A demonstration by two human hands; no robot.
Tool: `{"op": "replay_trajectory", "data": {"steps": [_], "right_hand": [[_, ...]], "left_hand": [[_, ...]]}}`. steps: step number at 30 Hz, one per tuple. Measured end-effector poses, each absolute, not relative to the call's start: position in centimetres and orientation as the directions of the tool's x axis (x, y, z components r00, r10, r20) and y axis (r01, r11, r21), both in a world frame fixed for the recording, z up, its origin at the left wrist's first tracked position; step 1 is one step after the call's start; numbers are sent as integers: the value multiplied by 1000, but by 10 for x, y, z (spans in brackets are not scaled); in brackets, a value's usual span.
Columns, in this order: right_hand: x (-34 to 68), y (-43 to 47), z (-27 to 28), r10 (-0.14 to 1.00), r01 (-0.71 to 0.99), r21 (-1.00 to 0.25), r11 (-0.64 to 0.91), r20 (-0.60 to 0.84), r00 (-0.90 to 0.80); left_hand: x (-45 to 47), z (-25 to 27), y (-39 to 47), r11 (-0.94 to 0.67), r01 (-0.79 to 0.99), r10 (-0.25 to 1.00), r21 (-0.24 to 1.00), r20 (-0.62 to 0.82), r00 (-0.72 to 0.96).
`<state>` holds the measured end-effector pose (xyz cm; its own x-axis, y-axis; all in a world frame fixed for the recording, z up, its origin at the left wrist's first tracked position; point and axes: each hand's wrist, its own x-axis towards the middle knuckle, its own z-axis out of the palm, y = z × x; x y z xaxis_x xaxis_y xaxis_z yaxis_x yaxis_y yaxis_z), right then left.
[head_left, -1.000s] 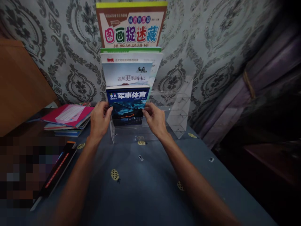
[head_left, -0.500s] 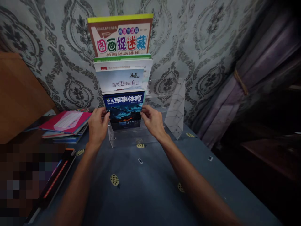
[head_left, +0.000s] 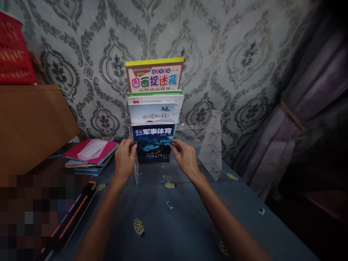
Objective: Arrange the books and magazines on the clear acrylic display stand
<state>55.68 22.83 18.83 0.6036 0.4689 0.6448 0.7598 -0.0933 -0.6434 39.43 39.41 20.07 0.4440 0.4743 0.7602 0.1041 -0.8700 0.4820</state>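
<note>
A dark blue book [head_left: 153, 146] with white title letters stands upright in the lower front of a clear tiered rack [head_left: 210, 146]. My left hand [head_left: 125, 157] pinches its left edge, and my right hand [head_left: 185, 156] pinches the right edge, thumbs toward me. Behind it, stepped upward, stand a pale blue-white book [head_left: 152, 113], a white book with a green-edged one [head_left: 154, 93] at its back, and a taller brown-and-yellow book [head_left: 154, 74]. The lower parts of these rear books are hidden by the ones in front.
A stack of books and folders with a pink one on top [head_left: 91, 150] lies at the left. Nearer me is a dark, partly pixelated object [head_left: 73, 217]. A red basket [head_left: 16, 50] sits on a brown box [head_left: 38, 123]. A tied curtain [head_left: 288, 145] hangs at the right.
The view has tilted up and shifted left, so everything sits lower and further right, and the red basket now shows. Both hands keep hold of the dark blue book's edges.
</note>
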Motion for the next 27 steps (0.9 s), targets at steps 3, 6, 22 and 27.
{"op": "replay_trajectory", "data": {"steps": [3,6,22,27], "right_hand": [[557,227,190,480,761,-644,-85,643,598],[558,223,193,507,753,-655,-67,628,591],[559,211,209,600,706,-706,-57,542,589],[559,215,207,591,692,-722,-8,555,585]], "left_hand": [[393,201,394,-874,94,465,478,761,453],[392,202,395,-878,93,456,469,763,459],[385,210,390,-864,47,450,501,728,517],[387,209,390,-814,-8,488,580,692,532]]}}
